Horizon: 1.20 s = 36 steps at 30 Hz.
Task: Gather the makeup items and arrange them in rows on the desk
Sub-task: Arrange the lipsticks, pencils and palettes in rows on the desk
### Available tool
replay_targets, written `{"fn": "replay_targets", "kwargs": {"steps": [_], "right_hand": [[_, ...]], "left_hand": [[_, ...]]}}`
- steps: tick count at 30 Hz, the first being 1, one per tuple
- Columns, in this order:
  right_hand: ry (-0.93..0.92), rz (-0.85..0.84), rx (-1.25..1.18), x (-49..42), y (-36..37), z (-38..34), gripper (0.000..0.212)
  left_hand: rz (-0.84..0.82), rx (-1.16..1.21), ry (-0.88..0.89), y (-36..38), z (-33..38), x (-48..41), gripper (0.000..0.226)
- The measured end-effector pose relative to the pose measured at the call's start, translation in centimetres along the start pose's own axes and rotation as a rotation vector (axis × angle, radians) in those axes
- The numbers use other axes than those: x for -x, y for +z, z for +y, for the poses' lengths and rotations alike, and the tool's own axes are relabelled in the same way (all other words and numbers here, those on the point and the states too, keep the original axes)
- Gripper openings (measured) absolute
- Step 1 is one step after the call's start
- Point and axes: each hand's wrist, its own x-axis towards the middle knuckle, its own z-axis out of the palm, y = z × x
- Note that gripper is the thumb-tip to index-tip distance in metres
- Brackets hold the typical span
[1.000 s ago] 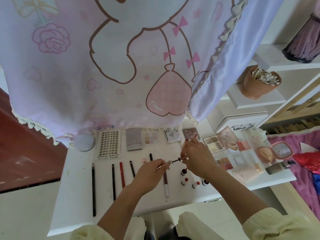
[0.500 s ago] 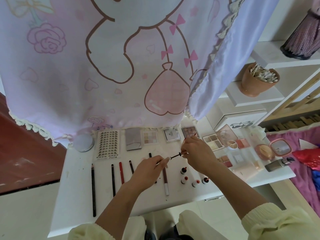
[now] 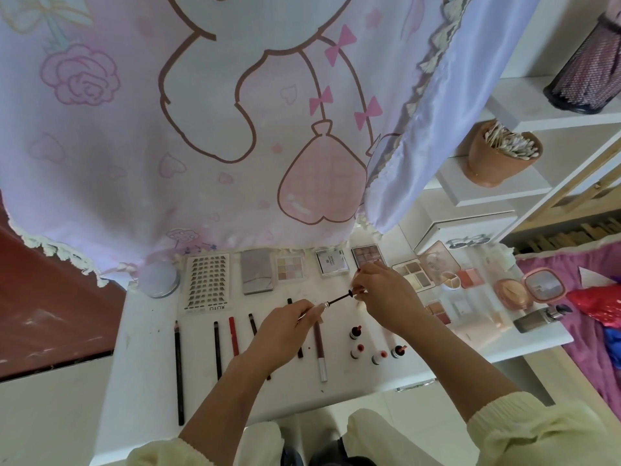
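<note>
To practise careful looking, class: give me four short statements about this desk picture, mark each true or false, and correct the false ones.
1. The left hand and the right hand both hold a thin wand above the desk. True.
2. The pencils lie in a heap on the right of the desk. False: they lie side by side on the left part.
3. Four small red-capped bottles sit on the desk. True.
4. The cup of cotton swabs stands on the desk. False: it stands on a shelf to the right.
</note>
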Motion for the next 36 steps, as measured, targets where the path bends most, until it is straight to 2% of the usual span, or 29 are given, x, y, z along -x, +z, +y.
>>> {"fn": "replay_targets", "kwargs": {"steps": [5,9,14,15,17,20,22,28,31,36], "right_hand": [[0.044,0.033,0.016,-0.1,-0.6,0.9,0.014],[0.125,0.033,-0.039,0.1,-0.9,1.7,0.015],[0.281,0.066,-0.383,0.0,-0.6,0.9,0.002],[0.328,0.076,-0.471,-0.1,-0.6,0.8,0.006],[0.407,0.090,-0.622,-0.2,-0.3,0.5,0.009],[0.483,0.079,-0.721,-0.5,0.4,-0.2,0.012],[0.507,0.058,-0.746,-0.7,0.9,-0.7,0.012],[0.641,-0.013,-0.759,-1.5,4.2,-2.1,0.016],[0.706,-0.038,-0.708,-2.1,5.9,-2.2,0.012],[0.805,-0.080,-0.650,-2.5,7.8,-2.7,0.039]], "left_hand": [[0.017,-0.033,0.004,-0.6,-0.1,-0.3,0.039],[-0.006,0.036,-0.014,-1.0,-0.5,-0.5,0.033],[-0.012,0.305,-0.080,-0.2,-0.9,-1.0,0.019],[0.007,0.328,-0.086,0.0,-1.1,-1.4,0.017],[0.079,0.335,-0.099,0.4,-1.6,-2.3,0.016],[0.232,0.322,-0.113,1.1,-1.9,-3.9,0.012],[0.245,0.293,-0.096,1.5,-2.0,-4.9,0.008],[0.175,0.304,-0.104,2.7,-2.1,-7.5,0.019],[0.136,0.333,-0.097,2.9,-2.7,-9.0,0.008],[0.073,0.312,-0.059,2.9,-3.7,-10.6,0.009]]}}
